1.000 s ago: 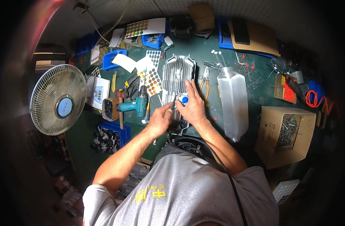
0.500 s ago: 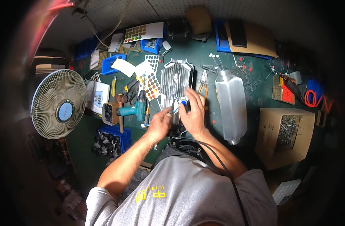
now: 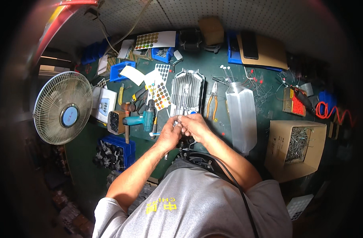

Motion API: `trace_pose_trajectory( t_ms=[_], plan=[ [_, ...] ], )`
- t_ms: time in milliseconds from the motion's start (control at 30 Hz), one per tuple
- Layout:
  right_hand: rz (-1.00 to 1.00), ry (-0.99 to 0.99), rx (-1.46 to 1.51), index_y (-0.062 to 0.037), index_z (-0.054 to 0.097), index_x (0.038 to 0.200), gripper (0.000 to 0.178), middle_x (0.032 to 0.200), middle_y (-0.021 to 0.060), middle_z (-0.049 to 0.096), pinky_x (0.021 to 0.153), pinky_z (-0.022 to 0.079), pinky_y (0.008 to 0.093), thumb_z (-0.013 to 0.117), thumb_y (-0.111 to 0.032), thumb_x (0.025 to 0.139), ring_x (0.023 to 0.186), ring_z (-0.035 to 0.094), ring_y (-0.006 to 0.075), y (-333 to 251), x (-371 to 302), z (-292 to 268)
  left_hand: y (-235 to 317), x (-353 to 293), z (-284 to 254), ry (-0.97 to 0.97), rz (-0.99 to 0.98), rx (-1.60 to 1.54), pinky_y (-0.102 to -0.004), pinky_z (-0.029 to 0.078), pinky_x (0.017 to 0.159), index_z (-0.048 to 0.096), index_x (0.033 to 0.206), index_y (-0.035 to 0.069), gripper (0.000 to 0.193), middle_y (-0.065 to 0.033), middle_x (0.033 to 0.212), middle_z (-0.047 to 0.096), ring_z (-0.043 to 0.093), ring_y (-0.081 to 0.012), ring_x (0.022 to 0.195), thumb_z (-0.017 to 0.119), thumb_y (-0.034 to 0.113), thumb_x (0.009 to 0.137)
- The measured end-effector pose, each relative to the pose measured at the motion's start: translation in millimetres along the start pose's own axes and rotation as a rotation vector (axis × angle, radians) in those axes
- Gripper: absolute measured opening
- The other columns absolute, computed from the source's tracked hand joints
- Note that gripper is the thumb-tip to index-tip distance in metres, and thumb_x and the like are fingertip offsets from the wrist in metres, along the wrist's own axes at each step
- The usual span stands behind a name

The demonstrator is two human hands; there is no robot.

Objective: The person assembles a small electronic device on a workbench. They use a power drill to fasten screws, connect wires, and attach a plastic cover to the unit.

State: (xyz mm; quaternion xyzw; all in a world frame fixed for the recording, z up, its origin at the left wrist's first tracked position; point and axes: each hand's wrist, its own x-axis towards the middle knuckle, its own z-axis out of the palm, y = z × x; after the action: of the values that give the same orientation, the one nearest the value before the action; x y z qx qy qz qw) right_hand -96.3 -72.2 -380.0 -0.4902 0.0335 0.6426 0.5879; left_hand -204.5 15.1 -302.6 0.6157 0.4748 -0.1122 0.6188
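Note:
A silver finned metal housing [image 3: 185,85] lies lengthwise in front of me, with thin wires along its middle. Over its near end, my left hand [image 3: 170,133] and my right hand [image 3: 195,127] meet with fingertips pinched together. What they pinch is too small and covered to make out; it may be wire ends. A blue round piece [image 3: 193,112] shows just beyond my right knuckles. Beside my left hand, a white connector [image 3: 153,135] sticks out. Orange-handled pliers [image 3: 211,104] rest to the right of the housing, and a teal power drill [image 3: 144,119] lies to its left.
On the left stand a fan [image 3: 69,116], a hammer [image 3: 127,123] and a blue bin [image 3: 128,150] of black parts. A clear plastic container [image 3: 242,119] lies on the right, near a cardboard box [image 3: 274,148] of metal pieces. Sticker sheets [image 3: 163,99] lie beyond the drill.
My right hand has come down and left from over the blue piece, its raised fingers now closing against my left fingertips. My left hand stays near the housing's near end. The view has shifted slightly.

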Motion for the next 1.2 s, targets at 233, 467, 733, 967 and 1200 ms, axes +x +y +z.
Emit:
trace_pose_trajectory(
  t_ms=[233, 467, 733, 967, 1200],
  plan=[
    [0.011, 0.002, 0.161, 0.001, 0.069, 0.093, 0.026, 0.077, 0.0051, 0.068, 0.052, 0.054, 0.0227, 0.059, -0.021, 0.103, 0.058, 0.062, 0.0099, -3, -5, 7, 18, -15, -8, -0.093, -0.143, -0.19, -0.0216, 0.034, 0.042, 0.039, 0.15, 0.014, 0.044, 0.0005, 0.077, 0.056, 0.046, -0.0057, 0.053, 0.045, 0.017, 0.107],
    [0.015, -0.022, 0.167, -0.0007, 0.069, 0.09, 0.028, 0.077, 0.0054, 0.068, 0.056, 0.057, 0.0245, 0.06, -0.024, 0.103, 0.06, 0.064, 0.0108, 1, -3, 5, 13, -42, -11, -0.104, -0.187, -0.342, -0.0204, 0.031, 0.041, 0.036, 0.156, 0.025, 0.05, 0.0018, 0.077, 0.054, 0.041, -0.0044, 0.05, 0.045, 0.016, 0.107],
    [0.085, -0.089, 0.167, -0.0007, 0.067, 0.092, 0.031, 0.075, 0.005, 0.065, 0.056, 0.058, 0.026, 0.058, -0.028, 0.103, 0.061, 0.064, 0.0121, -3, -8, 4, 11, -39, 3, -0.019, -0.189, -0.309, -0.0196, 0.024, 0.039, 0.039, 0.156, 0.02, 0.048, 0.006, 0.071, 0.048, 0.03, -0.0023, 0.045, 0.042, 0.016, 0.109],
    [0.086, -0.072, 0.228, 0.0005, 0.065, 0.091, 0.033, 0.075, 0.0065, 0.063, 0.055, 0.058, 0.0288, 0.053, -0.027, 0.106, 0.061, 0.063, 0.0147, 0, 0, 7, 16, -35, 5, -0.008, -0.141, -0.188, -0.0207, 0.027, 0.038, 0.039, 0.157, 0.016, 0.048, 0.0068, 0.062, 0.044, 0.034, -0.0028, 0.044, 0.042, 0.014, 0.108],
    [0.165, -0.074, 0.298, 0.0005, 0.064, 0.091, 0.031, 0.076, 0.0068, 0.062, 0.054, 0.057, 0.0311, 0.054, -0.025, 0.105, 0.06, 0.061, 0.015, -6, 11, 8, 46, -29, -7, -0.063, -0.259, -0.137, -0.0214, 0.028, 0.036, 0.036, 0.158, 0.017, 0.048, 0.0053, 0.066, 0.044, 0.033, -0.0035, 0.044, 0.04, 0.015, 0.11]
  ],
)
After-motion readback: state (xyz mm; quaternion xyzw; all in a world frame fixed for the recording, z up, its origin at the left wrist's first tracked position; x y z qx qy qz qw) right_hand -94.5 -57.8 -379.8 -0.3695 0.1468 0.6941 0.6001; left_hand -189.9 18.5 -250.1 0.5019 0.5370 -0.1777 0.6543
